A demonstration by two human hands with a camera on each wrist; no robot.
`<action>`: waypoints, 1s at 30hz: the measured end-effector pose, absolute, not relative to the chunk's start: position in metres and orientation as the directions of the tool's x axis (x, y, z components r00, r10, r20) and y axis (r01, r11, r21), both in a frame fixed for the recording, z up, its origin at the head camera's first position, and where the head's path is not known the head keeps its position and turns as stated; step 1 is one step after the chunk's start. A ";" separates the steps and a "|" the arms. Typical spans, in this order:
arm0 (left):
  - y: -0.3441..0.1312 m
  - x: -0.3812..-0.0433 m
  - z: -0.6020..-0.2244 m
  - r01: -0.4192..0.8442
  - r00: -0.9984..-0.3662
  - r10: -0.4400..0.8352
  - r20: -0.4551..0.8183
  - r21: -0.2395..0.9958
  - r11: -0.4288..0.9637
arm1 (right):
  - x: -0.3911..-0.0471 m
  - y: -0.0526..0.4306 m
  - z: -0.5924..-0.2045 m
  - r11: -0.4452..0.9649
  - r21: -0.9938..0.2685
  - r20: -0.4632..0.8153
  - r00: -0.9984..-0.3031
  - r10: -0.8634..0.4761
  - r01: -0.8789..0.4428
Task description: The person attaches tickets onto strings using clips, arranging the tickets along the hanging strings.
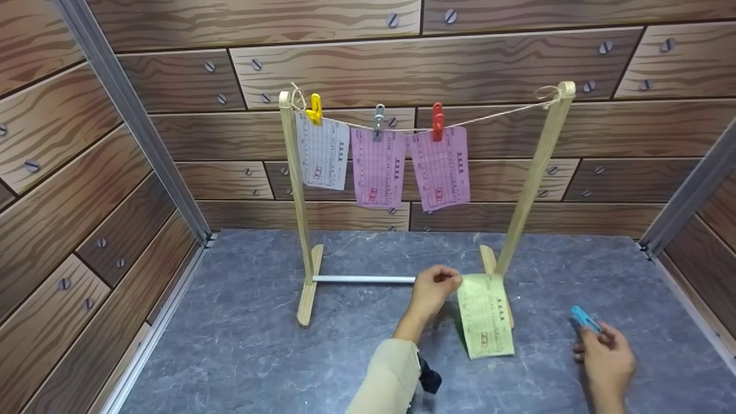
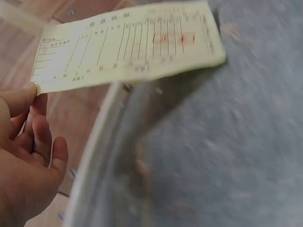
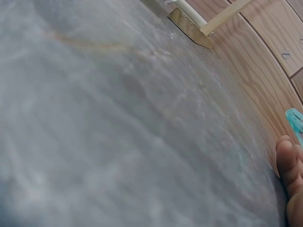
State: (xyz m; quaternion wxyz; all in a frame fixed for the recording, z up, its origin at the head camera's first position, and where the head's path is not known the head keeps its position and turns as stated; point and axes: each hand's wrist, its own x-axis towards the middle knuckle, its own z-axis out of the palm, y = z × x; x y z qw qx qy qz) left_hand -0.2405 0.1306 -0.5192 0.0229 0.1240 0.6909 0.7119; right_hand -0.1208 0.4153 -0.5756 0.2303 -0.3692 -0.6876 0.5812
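A yellow-green receipt slip (image 1: 486, 319) hangs from my left hand (image 1: 432, 293), whose thumb and finger pinch its upper left corner. The left wrist view shows the same slip (image 2: 128, 45) with printed columns and a red stamp, one corner between thumb and fingertip. To the right, my right hand (image 1: 608, 362) holds a blue clothespin (image 1: 585, 319) by one end, low over the table. Only the edge of that hand (image 3: 292, 170) and part of the clothespin (image 3: 295, 120) appear in the right wrist view.
Behind the hands stands a wooden frame (image 1: 532, 178) with a string (image 1: 494, 121) tied between its posts. A white slip (image 1: 322, 152) hangs from a yellow clothespin (image 1: 314, 109), one pink slip (image 1: 378, 169) from a grey one, another pink slip (image 1: 441, 169) from a red one.
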 end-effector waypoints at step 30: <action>0.134 -0.226 -0.380 0.482 -0.868 0.071 0.492 0.868 -0.121 | -0.116 0.421 -0.576 -0.232 -0.972 -0.205 -0.577 0.791 0.027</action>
